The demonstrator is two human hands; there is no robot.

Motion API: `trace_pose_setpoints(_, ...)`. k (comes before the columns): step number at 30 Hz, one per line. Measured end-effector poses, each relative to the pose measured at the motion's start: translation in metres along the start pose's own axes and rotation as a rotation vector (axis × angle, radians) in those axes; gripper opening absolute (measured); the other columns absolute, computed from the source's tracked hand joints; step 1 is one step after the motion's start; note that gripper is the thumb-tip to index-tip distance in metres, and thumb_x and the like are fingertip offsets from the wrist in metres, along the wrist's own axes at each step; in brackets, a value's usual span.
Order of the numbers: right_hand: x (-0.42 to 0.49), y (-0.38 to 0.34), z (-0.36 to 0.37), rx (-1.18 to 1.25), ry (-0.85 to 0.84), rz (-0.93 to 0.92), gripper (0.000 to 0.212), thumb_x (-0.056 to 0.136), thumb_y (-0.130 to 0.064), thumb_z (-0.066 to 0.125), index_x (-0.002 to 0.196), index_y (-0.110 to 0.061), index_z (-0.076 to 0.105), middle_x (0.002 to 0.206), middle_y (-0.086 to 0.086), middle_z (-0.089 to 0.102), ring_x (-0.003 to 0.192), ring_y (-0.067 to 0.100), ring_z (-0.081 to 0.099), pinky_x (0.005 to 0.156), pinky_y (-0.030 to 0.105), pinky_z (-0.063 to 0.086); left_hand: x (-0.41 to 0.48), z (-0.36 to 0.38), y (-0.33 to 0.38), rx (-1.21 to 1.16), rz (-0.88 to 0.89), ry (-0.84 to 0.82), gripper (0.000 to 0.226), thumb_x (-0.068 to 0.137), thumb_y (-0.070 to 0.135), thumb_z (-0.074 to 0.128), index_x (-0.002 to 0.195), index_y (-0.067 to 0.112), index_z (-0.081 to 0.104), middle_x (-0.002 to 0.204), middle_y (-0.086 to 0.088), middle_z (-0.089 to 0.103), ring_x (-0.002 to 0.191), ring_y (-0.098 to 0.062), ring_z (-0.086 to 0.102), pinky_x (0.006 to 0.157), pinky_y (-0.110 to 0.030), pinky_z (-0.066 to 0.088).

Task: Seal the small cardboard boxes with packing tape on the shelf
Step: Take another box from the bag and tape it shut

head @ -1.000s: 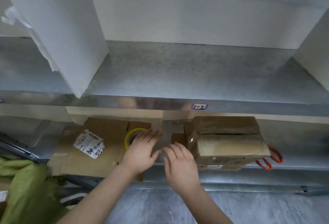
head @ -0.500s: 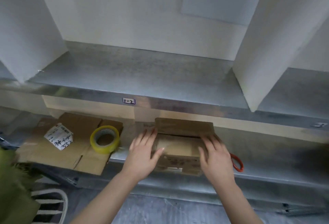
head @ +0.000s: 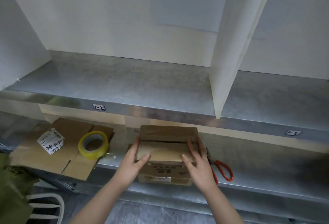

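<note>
Left hand (head: 130, 166) and right hand (head: 199, 165) are both on the small cardboard box (head: 165, 172) now. A second ago they were hovering in the gap between the tape roll (head: 93, 145) and the box, touching neither. In the head view, the only one, the box sits low in the middle of the frame on the lower shelf (head: 267, 170), close to its front edge. The left hand wraps the box's left end with its thumb on the near flap, and the right hand does the same at the right end, fingers lying over the top edge. So the flaps are being held down. You can see a dark slit between them, and I can't make out any tape across it. I'd say this is the hold-it-shut step before taping, so one hand has to let go to grab the roll, which is parked on the flattened cardboard (head: 53, 161) at lower left. Orange-handled scissors (head: 222, 169) lie just right of the box, handy for cutting.
</note>
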State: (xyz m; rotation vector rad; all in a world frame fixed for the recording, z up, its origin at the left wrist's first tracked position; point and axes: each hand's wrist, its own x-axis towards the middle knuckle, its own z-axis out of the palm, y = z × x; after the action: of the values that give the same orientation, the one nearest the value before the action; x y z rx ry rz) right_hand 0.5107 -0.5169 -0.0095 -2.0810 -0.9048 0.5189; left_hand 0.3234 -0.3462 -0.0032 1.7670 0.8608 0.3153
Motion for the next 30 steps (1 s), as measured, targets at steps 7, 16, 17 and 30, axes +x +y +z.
trace_pose_setpoints(7, 0.013, 0.009, -0.009, -0.022, 0.004, -0.048, 0.049, 0.092, -0.045, 0.06, 0.137, -0.048, 0.043, 0.158, -0.019, 0.011, 0.144, 0.009, 0.021, 0.112, 0.028, 0.027, 0.009, -0.02, -0.005, 0.357, 0.102, 0.015, 0.061, 0.087, 0.063, 0.045, 0.142, 0.039, 0.035, 0.144, 0.017, 0.03, 0.132, 0.001, 0.029, 0.111, -0.022, 0.025)
trace_pose_setpoints(16, 0.003, 0.0, -0.014, -0.063, -0.017, -0.079, 0.051, 0.084, -0.065, 0.052, 0.131, -0.063, 0.033, 0.151, -0.026, 0.012, 0.144, 0.009, 0.021, 0.116, 0.033, 0.03, 0.053, -0.055, 0.027, 0.246, 0.08, -0.244, 0.057, 0.091, 0.024, 0.065, 0.133, 0.05, 0.036, 0.155, 0.022, 0.01, 0.14, -0.005, 0.016, 0.112, -0.027, 0.019)
trace_pose_setpoints(17, -0.001, 0.0, -0.011, -0.098, 0.042, -0.057, 0.056, 0.081, -0.07, 0.051, 0.134, -0.061, 0.034, 0.153, -0.021, 0.015, 0.144, 0.012, 0.022, 0.114, 0.035, 0.032, 0.056, -0.057, 0.028, 0.238, 0.051, -0.296, 0.058, 0.092, 0.024, 0.064, 0.136, 0.048, 0.037, 0.156, 0.022, 0.008, 0.142, -0.007, 0.015, 0.112, -0.028, 0.018)
trace_pose_setpoints(30, -0.035, -0.01, 0.02, 0.0, 0.322, 0.195, 0.085, 0.079, -0.052, 0.068, 0.144, -0.018, 0.024, 0.146, 0.009, 0.044, 0.13, 0.026, 0.049, 0.096, 0.039, 0.05, 0.008, -0.08, -0.007, 0.438, 0.142, -0.451, 0.1, 0.057, 0.051, 0.088, 0.139, 0.06, 0.03, 0.155, 0.014, 0.008, 0.143, -0.009, 0.013, 0.119, -0.033, 0.02)
